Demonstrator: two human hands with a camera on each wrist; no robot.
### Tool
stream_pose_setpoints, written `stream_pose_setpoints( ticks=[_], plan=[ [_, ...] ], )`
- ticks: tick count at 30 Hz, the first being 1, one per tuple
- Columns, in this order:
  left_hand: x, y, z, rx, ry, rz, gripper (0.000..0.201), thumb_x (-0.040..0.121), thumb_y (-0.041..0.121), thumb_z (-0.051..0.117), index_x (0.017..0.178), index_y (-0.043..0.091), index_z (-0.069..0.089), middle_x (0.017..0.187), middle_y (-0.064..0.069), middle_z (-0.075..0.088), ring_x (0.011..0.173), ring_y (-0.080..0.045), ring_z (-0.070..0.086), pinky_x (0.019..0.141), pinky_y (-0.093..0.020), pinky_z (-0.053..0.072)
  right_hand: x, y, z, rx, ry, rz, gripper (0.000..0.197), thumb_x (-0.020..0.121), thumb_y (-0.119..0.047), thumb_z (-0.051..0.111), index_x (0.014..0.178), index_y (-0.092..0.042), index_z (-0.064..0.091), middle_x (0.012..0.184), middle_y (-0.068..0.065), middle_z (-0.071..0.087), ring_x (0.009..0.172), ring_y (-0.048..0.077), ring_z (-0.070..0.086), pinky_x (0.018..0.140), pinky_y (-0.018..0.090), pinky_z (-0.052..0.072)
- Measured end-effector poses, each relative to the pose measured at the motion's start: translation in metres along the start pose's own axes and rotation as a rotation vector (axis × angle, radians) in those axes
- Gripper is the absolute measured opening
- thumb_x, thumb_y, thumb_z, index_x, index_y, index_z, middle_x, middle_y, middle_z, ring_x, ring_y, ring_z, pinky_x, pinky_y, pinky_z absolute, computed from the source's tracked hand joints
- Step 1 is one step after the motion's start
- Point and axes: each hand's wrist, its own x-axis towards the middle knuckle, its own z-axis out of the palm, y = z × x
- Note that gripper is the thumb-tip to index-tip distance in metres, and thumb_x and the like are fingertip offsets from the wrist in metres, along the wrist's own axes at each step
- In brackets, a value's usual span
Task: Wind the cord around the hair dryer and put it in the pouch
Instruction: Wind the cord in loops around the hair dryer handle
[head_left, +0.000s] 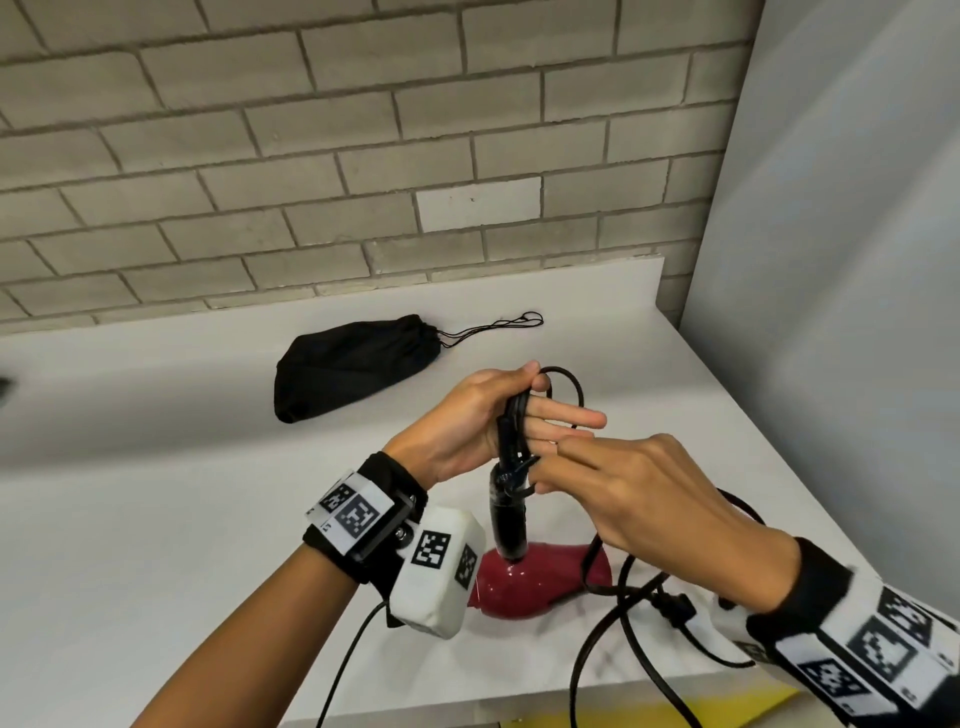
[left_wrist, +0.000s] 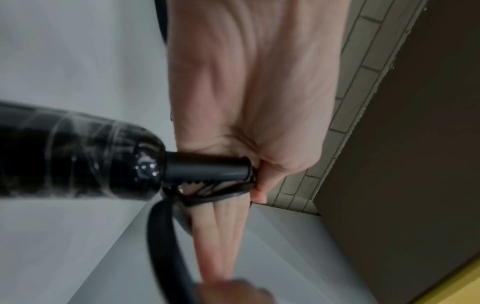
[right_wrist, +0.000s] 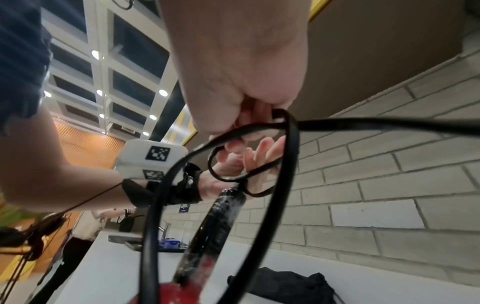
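Note:
The hair dryer (head_left: 540, 577) stands on its red body on the white counter, black handle (head_left: 509, 519) pointing up. My left hand (head_left: 540, 410) pinches the cord's stiff sleeve and a small cord loop at the handle's top, thumb pressing them against straight fingers (left_wrist: 223, 236). My right hand (head_left: 561, 462) pinches the black cord (head_left: 613, 623) just right of the handle. In the right wrist view the cord (right_wrist: 285, 164) swings in a big loop below my right hand (right_wrist: 246, 123). The black pouch (head_left: 353, 364) lies behind, its mouth drawn closed.
The counter (head_left: 208, 493) runs along a grey brick wall (head_left: 311, 156), with a plain panel (head_left: 857, 260) at the right. The pouch's drawstring (head_left: 493, 327) trails right. Loose cord hangs over the counter's front edge (head_left: 649, 686). Other items sit far down the counter (right_wrist: 168, 243).

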Motion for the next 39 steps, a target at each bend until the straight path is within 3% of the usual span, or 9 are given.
stream_pose_setpoints(
  ticks=[4, 7, 11, 15, 18, 21, 31, 35, 39],
  plan=[
    [-0.001, -0.004, 0.012, 0.2, -0.019, -0.069, 0.032, 0.102, 0.024, 0.032, 0.083, 0.007, 0.051, 0.058, -0.002, 0.067, 0.05, -0.014, 0.063, 0.055, -0.024, 0.049, 0.01, 0.0, -0.009, 0.056, 0.054, 0.076, 0.008, 0.091, -0.021, 0.056, 0.092, -0.015, 0.062, 0.065, -0.007, 0.062, 0.044, 0.014, 0.045, 0.035, 0.022, 0.03],
    [0.0, -0.007, 0.02, 0.351, -0.068, -0.06, 0.049, 0.1, 0.031, 0.035, 0.071, 0.008, 0.067, 0.06, -0.009, 0.07, 0.046, -0.017, 0.063, 0.064, -0.035, 0.049, 0.021, 0.008, -0.016, 0.093, 0.105, 0.231, 0.034, 0.089, -0.05, 0.044, 0.094, -0.016, 0.041, 0.05, -0.006, 0.055, 0.036, 0.017, 0.049, 0.037, 0.023, 0.032],
    [0.0, -0.004, 0.019, 0.324, -0.059, -0.063, 0.053, 0.101, 0.035, 0.031, 0.065, 0.014, 0.063, 0.035, 0.004, 0.042, 0.03, -0.009, 0.022, 0.041, -0.023, 0.025, 0.023, 0.033, -0.014, 0.171, 0.135, 0.361, 0.053, 0.074, -0.07, 0.049, 0.09, -0.023, 0.032, 0.047, -0.008, 0.046, 0.039, 0.017, 0.047, 0.043, 0.026, 0.037],
    [-0.002, -0.003, 0.015, 0.187, -0.171, -0.087, 0.039, 0.101, 0.036, 0.03, 0.074, 0.014, 0.048, 0.04, 0.015, 0.028, 0.033, -0.004, 0.012, 0.037, -0.019, 0.015, 0.021, 0.055, -0.004, 0.585, -0.086, 0.409, 0.052, 0.07, -0.081, 0.042, 0.097, -0.036, 0.051, 0.075, -0.01, 0.067, 0.059, 0.007, 0.053, 0.058, 0.021, 0.038],
    [-0.003, -0.003, 0.009, 0.051, -0.208, -0.075, 0.037, 0.099, 0.032, 0.029, 0.072, 0.014, 0.046, 0.039, 0.015, 0.029, 0.033, -0.007, 0.01, 0.037, -0.018, 0.02, 0.015, 0.052, 0.006, 0.922, -0.261, 0.356, 0.038, 0.08, -0.06, 0.056, 0.11, -0.037, 0.055, 0.099, -0.019, 0.067, 0.09, 0.005, 0.064, 0.078, 0.02, 0.049],
    [-0.006, -0.005, 0.004, 0.001, -0.232, -0.059, 0.037, 0.1, 0.028, 0.027, 0.071, 0.016, 0.047, 0.043, 0.009, 0.021, 0.033, -0.008, 0.013, 0.038, -0.017, 0.025, 0.008, 0.054, 0.007, 1.174, -0.265, 0.411, 0.032, 0.085, -0.029, 0.061, 0.112, -0.012, 0.06, 0.095, -0.012, 0.071, 0.09, 0.012, 0.067, 0.08, 0.024, 0.05],
    [-0.003, -0.01, 0.004, -0.036, -0.136, -0.025, 0.03, 0.1, 0.024, 0.032, 0.075, 0.014, 0.045, 0.043, 0.011, 0.037, 0.029, -0.002, 0.031, 0.037, -0.017, 0.028, 0.01, 0.049, 0.017, 1.274, -0.054, 0.529, 0.038, 0.081, -0.027, 0.064, 0.109, -0.001, 0.063, 0.089, 0.012, 0.073, 0.047, 0.025, 0.063, 0.042, 0.027, 0.049],
    [-0.009, 0.009, -0.003, -0.093, 0.021, 0.033, 0.023, 0.091, 0.023, 0.043, 0.07, 0.017, 0.04, 0.041, 0.013, 0.026, 0.028, -0.001, 0.015, 0.033, -0.017, 0.013, -0.001, 0.062, 0.018, 1.032, -0.289, 0.541, 0.027, 0.085, -0.028, 0.068, 0.108, -0.022, 0.055, 0.09, -0.004, 0.074, 0.038, 0.02, 0.055, 0.041, 0.025, 0.044],
    [-0.03, 0.059, -0.036, -0.184, 0.217, 0.285, 0.021, 0.084, 0.023, 0.047, 0.064, 0.02, 0.043, 0.047, 0.011, 0.013, 0.034, -0.006, 0.006, 0.035, -0.019, 0.009, -0.035, 0.087, 0.033, 0.503, -0.372, 0.415, 0.023, 0.089, -0.022, 0.063, 0.1, -0.036, 0.049, 0.097, -0.022, 0.068, 0.064, 0.006, 0.059, 0.066, 0.016, 0.041]
  ],
)
